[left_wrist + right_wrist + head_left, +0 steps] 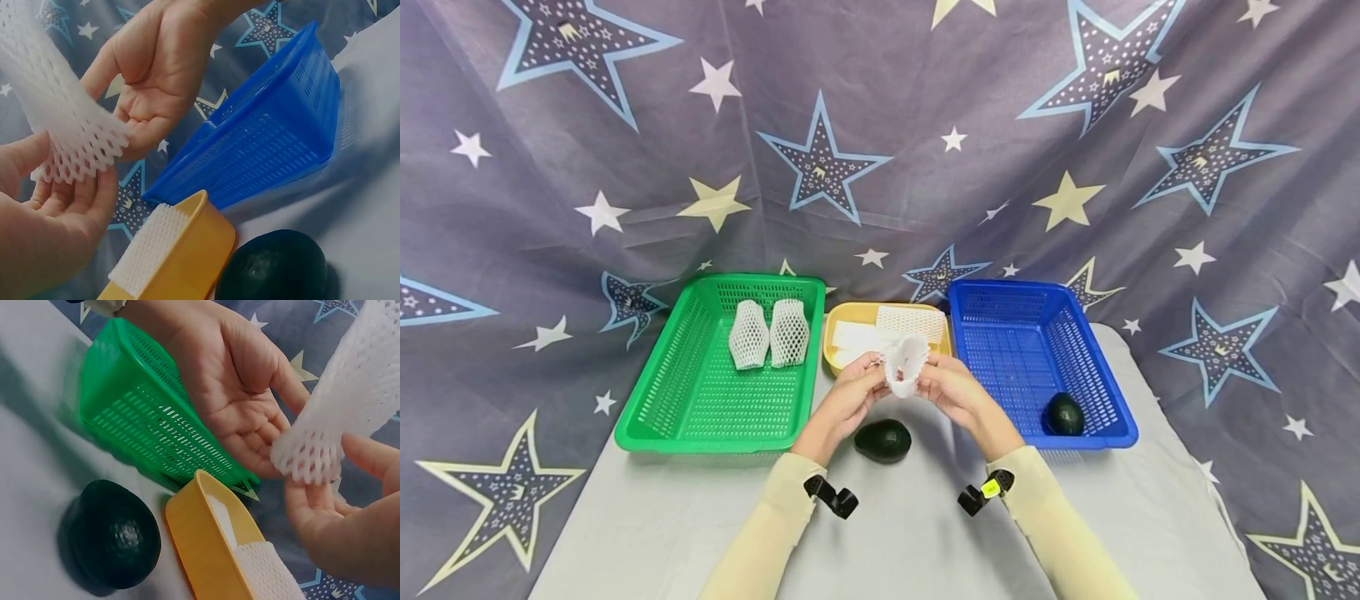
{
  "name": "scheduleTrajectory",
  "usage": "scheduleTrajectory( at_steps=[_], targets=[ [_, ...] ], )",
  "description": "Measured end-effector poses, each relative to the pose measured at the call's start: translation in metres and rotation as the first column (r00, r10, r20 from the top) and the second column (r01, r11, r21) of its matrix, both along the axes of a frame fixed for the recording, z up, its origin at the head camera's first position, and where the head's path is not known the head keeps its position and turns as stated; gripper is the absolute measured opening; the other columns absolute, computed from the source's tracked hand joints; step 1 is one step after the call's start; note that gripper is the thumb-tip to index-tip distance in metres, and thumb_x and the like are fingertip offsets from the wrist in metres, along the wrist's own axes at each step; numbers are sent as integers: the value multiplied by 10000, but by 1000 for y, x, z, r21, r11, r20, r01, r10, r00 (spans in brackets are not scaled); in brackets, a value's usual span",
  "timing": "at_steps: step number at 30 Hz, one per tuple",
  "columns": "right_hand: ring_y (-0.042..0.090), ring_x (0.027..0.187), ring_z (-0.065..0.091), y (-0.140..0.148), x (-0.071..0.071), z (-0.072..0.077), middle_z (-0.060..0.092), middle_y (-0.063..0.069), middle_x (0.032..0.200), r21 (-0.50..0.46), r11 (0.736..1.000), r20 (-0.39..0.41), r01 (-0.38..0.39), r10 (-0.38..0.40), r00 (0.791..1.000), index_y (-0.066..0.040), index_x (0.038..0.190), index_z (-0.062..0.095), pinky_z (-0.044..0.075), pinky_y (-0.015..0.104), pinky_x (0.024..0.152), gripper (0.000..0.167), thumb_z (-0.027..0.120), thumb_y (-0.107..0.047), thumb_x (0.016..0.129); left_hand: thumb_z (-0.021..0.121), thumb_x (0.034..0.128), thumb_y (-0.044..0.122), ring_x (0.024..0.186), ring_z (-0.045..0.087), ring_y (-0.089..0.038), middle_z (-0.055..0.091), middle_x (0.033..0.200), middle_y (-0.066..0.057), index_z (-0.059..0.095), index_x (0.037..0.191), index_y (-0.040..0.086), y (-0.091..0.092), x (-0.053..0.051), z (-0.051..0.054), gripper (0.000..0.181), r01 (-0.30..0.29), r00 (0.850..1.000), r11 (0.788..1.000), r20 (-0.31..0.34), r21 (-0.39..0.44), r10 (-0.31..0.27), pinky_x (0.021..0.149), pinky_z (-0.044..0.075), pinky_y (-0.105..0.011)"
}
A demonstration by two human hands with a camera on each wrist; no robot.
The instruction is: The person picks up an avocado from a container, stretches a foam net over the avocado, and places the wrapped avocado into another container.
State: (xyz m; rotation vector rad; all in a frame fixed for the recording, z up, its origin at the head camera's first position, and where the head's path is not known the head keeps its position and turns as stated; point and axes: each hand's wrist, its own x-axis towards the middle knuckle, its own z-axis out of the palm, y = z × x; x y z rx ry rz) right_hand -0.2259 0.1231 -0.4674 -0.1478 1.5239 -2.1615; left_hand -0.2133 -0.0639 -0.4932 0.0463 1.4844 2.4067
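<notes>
Both hands hold a white foam net sleeve point(905, 365) point(69, 112) point(344, 394) above the table, its open end spread between them. The left hand point(848, 398) point(56, 231) point(231, 381) pinches one side of the rim with thumb and fingers. On the opposite side the right hand point(958, 393) point(159, 69) point(350, 519) grips the rim the same way. Below the hands a dark green avocado point(883, 441) point(275, 269) point(115, 536) lies on the table, touched by neither hand.
A green basket point(715, 445) at the left holds two net-covered items point(749, 335). Behind the hands, a yellow tray point(829, 342) contains flat white net sleeves point(910, 321). The blue basket point(1011, 358) at the right has another avocado point(1064, 414) in its near right corner.
</notes>
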Motion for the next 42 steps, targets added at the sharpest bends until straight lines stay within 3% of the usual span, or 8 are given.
scheduleTrajectory(
  at_steps=[9,17,23,26,29,34,38,42],
  targets=[
    [114,966,718,7,2,-1,748,6,1035,-131,990,106,-43,57,993,16,1246,515,595,259,904,256,345,40,1057,470,1054,10,761,634,-48,668,876,77,533,1092,140,-2,0,1,149,47,999,999,-7,12,-47,673,546,-214],
    [115,1020,683,12,1,-3,715,21,1102,-244,969,104,-26,53,993,2,1397,390,578,258,934,326,290,5,1087,389,1086,31,969,689,-94,690,1060,7,345,1458,-159,-8,4,2,420,184,983,983,18,25,-185,819,593,-248],
    [110,1058,677,14,3,-6,707,15,1135,-281,959,118,-25,60,991,4,1323,472,572,255,952,306,279,11,1085,407,1092,65,930,688,-112,691,1016,-2,513,1266,-24,-12,4,0,223,164,985,985,35,58,-166,807,599,-264],
    [97,1017,677,15,3,-9,706,2,1103,-263,965,124,-8,42,991,-49,1210,543,579,243,916,288,290,8,1083,431,1089,81,896,686,-113,687,988,1,542,1189,46,-12,5,-1,153,128,991,990,42,55,-131,784,606,-270],
    [67,954,659,14,3,-14,690,-23,1041,-200,980,108,11,11,994,-68,1147,553,575,213,863,298,281,26,1072,448,1087,96,891,691,-115,687,990,-1,523,1245,24,-13,6,-1,189,94,994,995,46,31,-95,777,614,-277],
    [22,849,631,8,3,-23,648,-51,942,-16,997,61,77,-76,995,28,1194,497,564,164,772,252,311,56,1026,472,1089,147,905,697,-112,679,1010,-4,460,1364,-55,-13,9,-5,342,48,997,997,66,-61,-44,776,617,-274],
    [18,772,650,1,3,-28,671,-58,869,94,986,56,137,-143,988,150,1303,471,570,158,717,306,403,13,1038,485,1085,153,871,698,-97,687,976,-9,464,1365,-95,-14,11,-13,375,20,996,990,89,-140,-7,757,618,-255],
    [27,678,619,-5,4,-33,660,-58,774,172,962,50,212,-224,973,150,1241,565,546,162,638,274,498,-8,1027,518,1065,141,835,697,-94,689,987,-37,472,1372,-117,-17,15,-22,404,-11,996,980,84,-200,28,739,617,-235]
  ],
)
